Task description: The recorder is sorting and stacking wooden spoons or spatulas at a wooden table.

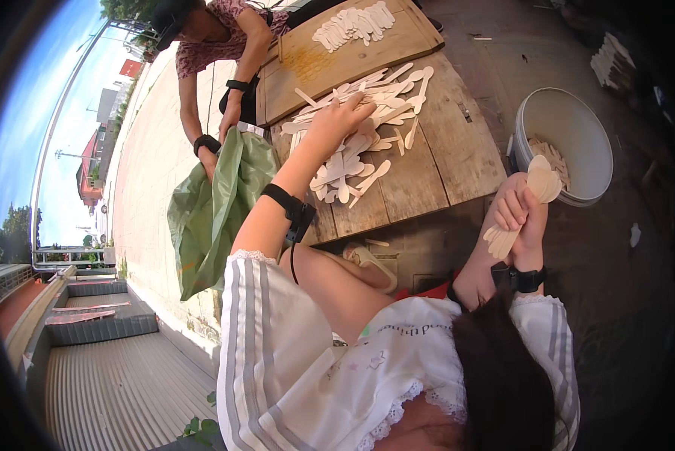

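Note:
Loose pale wooden spoons lie in a jumbled pile on the plank table. My left hand rests over the upper part of the pile, touching spoons, its fingers stretched out; the fingertips are partly hard to make out among the spoons. On the right, my right hand is closed around a bundle of wooden spoons. Their rounded bowls fan out above the fist, and the handles stick out below it. Black straps with small devices sit on both my forearms.
A white bucket with wooden pieces inside stands right of the table. Across from me, a person wearing a patterned shirt holds a green sack at the table's left. More spoons lie on a wooden board at the far side.

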Motion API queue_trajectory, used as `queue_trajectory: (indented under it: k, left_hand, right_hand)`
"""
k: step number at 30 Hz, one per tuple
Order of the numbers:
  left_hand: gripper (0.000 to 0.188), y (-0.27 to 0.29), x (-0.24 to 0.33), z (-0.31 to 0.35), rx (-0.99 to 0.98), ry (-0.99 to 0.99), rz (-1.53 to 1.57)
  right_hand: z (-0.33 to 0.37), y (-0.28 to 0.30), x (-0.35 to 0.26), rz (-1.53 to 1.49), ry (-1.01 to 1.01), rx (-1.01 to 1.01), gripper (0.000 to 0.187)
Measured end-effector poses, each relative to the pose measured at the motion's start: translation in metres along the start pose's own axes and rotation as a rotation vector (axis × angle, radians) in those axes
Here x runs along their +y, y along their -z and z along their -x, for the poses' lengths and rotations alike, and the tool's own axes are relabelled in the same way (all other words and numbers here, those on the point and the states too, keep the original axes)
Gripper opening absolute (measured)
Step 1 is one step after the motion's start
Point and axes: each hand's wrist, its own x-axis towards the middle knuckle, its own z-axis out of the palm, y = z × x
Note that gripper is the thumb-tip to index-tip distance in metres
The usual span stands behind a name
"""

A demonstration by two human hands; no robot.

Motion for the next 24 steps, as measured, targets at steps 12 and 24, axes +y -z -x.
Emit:
queue_trajectory:
  k: [12,24]
  left_hand:
    - [0.062,-0.094,0.032,-0.004,0.213,0.221,0.188]
    - [0.049,0.031,0.008,0.134,0.166,0.586,0.271]
  right_hand:
    - [-0.003,-0.001,0.0,-0.047,-0.033,0.015,0.031]
    - [-0.006,0.007,0.001,0.033,-0.008,0.02,0.032]
